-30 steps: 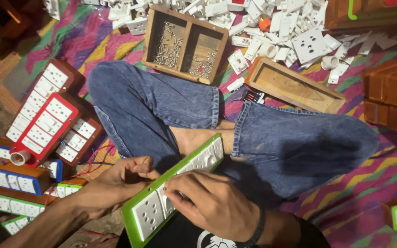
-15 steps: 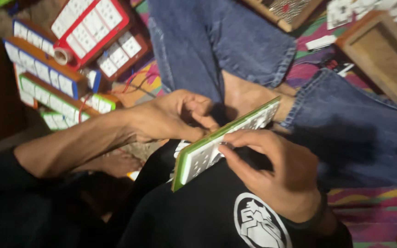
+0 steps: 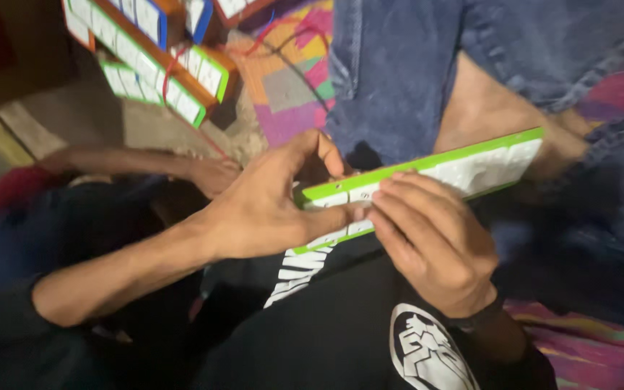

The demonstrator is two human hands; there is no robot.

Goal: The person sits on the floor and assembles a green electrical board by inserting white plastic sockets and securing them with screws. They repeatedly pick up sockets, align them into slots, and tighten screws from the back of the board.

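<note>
Left hand [image 3: 261, 209]: grips the near end of the green-edged switch panel [image 3: 427, 177], thumb and fingers closed on its corner.
Right hand [image 3: 435, 245]: fingers curled over the panel's white face, holding it.
Panel: tilted above the lap, over the blue jeans [image 3: 399, 72].
Floor, upper left: more green-edged panels [image 3: 160, 83] in wooden boxes, red wires [image 3: 283, 36] on the patterned mat [image 3: 290, 94].

Your hands grip a switch panel [image 3: 427, 170]: smooth plastic, glossy green rim, white matt face. Your jeans [image 3: 399, 72] are coarse blue denim. Far left, more panels [image 3: 153, 79], same shiny plastic, sit in wood-toned frames. The mat [image 3: 290, 87] is woven cloth, matt.
</note>
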